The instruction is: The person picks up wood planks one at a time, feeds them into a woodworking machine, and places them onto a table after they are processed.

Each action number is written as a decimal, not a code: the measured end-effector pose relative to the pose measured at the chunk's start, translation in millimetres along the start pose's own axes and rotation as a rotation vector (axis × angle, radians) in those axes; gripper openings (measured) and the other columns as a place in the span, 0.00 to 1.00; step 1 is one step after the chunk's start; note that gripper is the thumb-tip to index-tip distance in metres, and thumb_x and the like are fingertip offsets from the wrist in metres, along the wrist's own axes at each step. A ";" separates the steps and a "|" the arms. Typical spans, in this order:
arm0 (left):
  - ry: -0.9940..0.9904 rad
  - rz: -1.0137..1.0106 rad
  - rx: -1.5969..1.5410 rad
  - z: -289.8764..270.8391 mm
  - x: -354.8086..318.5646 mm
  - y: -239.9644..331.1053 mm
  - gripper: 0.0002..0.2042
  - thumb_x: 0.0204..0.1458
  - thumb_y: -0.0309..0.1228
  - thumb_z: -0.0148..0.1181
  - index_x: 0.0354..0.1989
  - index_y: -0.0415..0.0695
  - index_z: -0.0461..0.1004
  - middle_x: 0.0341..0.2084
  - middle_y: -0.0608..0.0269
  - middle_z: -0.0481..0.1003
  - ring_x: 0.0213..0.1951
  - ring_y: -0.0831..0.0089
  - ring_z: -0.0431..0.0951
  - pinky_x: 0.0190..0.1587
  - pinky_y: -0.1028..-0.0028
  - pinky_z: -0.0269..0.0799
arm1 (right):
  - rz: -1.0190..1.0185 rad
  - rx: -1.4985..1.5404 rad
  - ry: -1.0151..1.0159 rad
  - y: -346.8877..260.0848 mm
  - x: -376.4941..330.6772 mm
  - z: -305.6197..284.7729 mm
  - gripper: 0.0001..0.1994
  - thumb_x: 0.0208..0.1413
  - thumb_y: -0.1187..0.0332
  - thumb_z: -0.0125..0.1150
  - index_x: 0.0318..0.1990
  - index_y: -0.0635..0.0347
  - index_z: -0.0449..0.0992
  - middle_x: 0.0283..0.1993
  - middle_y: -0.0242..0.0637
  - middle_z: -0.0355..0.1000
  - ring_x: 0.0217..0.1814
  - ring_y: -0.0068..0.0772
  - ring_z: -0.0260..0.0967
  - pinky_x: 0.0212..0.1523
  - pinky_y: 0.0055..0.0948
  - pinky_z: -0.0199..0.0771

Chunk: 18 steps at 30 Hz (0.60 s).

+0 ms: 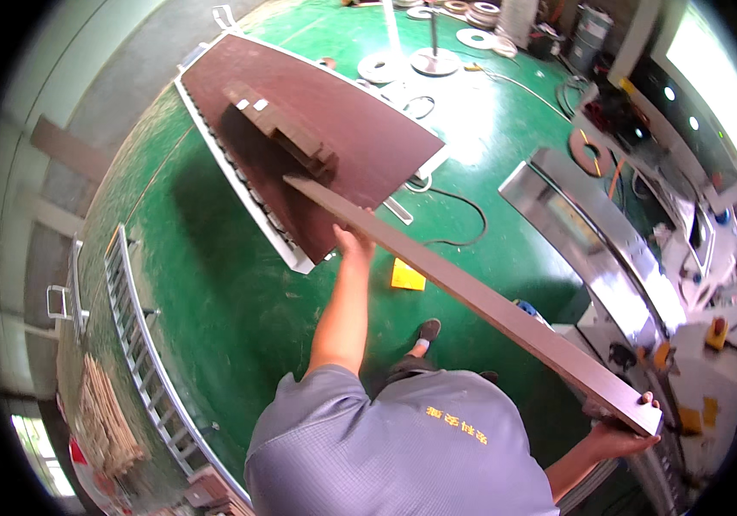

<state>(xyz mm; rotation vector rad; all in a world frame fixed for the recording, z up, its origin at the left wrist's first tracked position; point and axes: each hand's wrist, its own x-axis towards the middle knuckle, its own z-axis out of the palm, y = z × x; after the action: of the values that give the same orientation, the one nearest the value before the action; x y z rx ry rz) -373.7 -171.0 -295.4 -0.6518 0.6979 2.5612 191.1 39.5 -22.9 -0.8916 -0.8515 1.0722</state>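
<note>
A long, narrow brown board [471, 292] slants across the view in front of my body, its far end reaching over the edge of a brown-topped table [368, 129]. My left hand [354, 240] is closed around the board nearer that far end, with part of the fingers hidden behind it. At the near right end, my right hand [619, 436] grips the board from below, fingertips curling over its end. Several similar brown boards [274, 129] lie stacked on the table, close to the tip of the held one.
On the right stands a machine with a shiny metal bed [570, 215] and a red button box [716, 334]. A roller conveyor [149, 344] runs along the left. A yellow sheet [408, 275] lies on the green floor, near a black cable [480, 225]. Rolls of edging [381, 67] sit farther off.
</note>
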 end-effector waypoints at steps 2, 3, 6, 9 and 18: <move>-0.171 -0.096 0.072 -1.3 -20.8 -12.6 0.27 0.65 0.58 0.40 0.49 0.46 0.73 0.40 0.63 0.76 0.45 0.62 0.76 0.54 0.58 0.72 | 0.072 0.007 0.135 -8.0 10.4 -59.1 0.34 0.63 0.34 0.41 0.55 0.57 0.69 0.50 0.38 0.69 0.56 0.36 0.65 0.61 0.41 0.66; -0.237 -0.149 0.170 7.7 -43.6 -23.8 0.26 0.64 0.58 0.43 0.49 0.47 0.73 0.40 0.64 0.76 0.45 0.62 0.76 0.55 0.59 0.71 | 0.072 -0.017 0.242 -16.4 14.9 -97.8 0.34 0.63 0.34 0.40 0.55 0.58 0.69 0.50 0.38 0.70 0.57 0.37 0.65 0.62 0.42 0.66; -0.601 -0.510 0.099 29.5 -105.8 -31.4 0.25 0.61 0.58 0.50 0.50 0.48 0.73 0.39 0.66 0.75 0.45 0.65 0.75 0.57 0.62 0.67 | 0.241 -0.109 0.633 -51.8 0.3 -171.0 0.35 0.65 0.38 0.36 0.64 0.58 0.70 0.63 0.41 0.71 0.64 0.44 0.66 0.65 0.48 0.63; -0.928 0.312 0.846 63.0 -148.8 -41.6 0.08 0.56 0.29 0.59 0.43 0.44 0.73 0.38 0.62 0.73 0.39 0.66 0.73 0.50 0.69 0.69 | 0.208 -0.210 0.669 -66.9 -21.4 -218.8 0.30 0.65 0.43 0.44 0.64 0.55 0.72 0.57 0.37 0.77 0.55 0.35 0.70 0.56 0.38 0.69; -1.268 -0.326 0.841 107.7 -227.9 -201.0 0.23 0.64 0.59 0.47 0.44 0.49 0.69 0.34 0.68 0.70 0.40 0.75 0.71 0.47 0.70 0.69 | 0.191 -0.164 1.121 -138.9 -212.5 -452.5 0.21 0.61 0.41 0.51 0.41 0.49 0.77 0.28 0.26 0.72 0.17 0.21 0.58 0.17 0.23 0.47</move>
<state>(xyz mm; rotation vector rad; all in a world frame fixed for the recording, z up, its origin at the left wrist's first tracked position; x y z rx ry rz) -126.3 -10.1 -165.4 0.9596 0.9048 1.5939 593.8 -277.1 -105.0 -1.5027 0.0954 0.4961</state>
